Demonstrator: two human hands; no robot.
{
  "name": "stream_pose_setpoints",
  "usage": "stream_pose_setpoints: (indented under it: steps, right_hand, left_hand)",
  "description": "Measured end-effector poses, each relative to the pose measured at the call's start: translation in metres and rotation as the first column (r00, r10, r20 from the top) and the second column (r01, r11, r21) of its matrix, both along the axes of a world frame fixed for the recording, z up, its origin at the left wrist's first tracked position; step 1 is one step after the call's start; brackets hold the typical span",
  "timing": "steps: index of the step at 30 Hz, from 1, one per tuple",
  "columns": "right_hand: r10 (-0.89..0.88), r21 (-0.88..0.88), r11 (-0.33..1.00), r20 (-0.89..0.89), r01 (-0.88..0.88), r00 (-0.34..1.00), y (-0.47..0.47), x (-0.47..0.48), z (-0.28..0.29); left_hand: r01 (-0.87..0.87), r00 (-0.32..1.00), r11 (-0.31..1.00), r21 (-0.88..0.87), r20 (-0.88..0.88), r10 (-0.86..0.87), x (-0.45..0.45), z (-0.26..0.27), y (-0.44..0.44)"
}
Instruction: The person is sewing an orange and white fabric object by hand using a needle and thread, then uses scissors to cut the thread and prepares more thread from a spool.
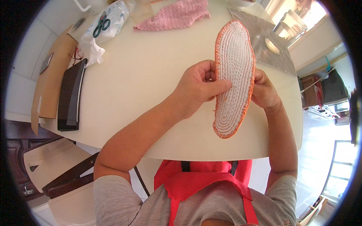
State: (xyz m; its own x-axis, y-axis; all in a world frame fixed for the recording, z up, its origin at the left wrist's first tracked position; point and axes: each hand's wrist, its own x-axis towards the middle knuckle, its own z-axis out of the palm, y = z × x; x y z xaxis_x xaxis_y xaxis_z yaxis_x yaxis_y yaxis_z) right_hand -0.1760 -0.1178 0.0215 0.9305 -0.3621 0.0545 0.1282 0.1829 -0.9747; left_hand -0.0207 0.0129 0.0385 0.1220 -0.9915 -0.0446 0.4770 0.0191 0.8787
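A white stitched shoe sole [235,65] with an orange thread edging is held up over the table, long side nearly upright. My left hand [205,82] grips its left edge, the thumb lying across the white face and the fingers partly behind. On the opposite edge, my right hand [263,89] takes hold, its fingertips partly hidden by the sole. Rows of stitching follow the sole's outline. A small loose bit of orange thread shows at the lower left edge.
On the cream table [135,76] lie a pink cloth [174,15], dark green-handled scissors [101,25] on a plastic bag, crumpled tissue [96,52] and a black case [73,96] beside a cardboard box [53,82]. A glass jar [291,25] stands at the back right.
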Motion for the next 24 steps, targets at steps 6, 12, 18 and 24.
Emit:
stream_pose_setpoints:
  steps: [6,12,18,24]
  right_hand:
    - [0.029,-0.064,0.997,-0.037,-0.031,0.999,-0.007,-0.004,-0.001]
    - [0.017,0.086,0.996,0.027,-0.019,0.999,-0.002,-0.002,-0.004]
    - [-0.010,0.155,0.988,0.012,0.008,1.000,0.010,0.006,-0.003]
    - [-0.505,-0.636,0.678,-0.040,0.368,0.862,0.003,0.016,0.010]
  left_hand:
    - [0.104,0.995,0.993,0.051,0.000,-0.104,0.003,-0.007,0.000]
    - [0.075,0.997,0.996,0.043,-0.038,-0.073,0.000,-0.003,0.000]
    - [-0.039,0.999,0.999,0.024,0.026,0.038,-0.004,-0.007,0.000]
    - [-0.274,0.940,0.960,0.053,0.227,0.255,0.004,-0.017,-0.008]
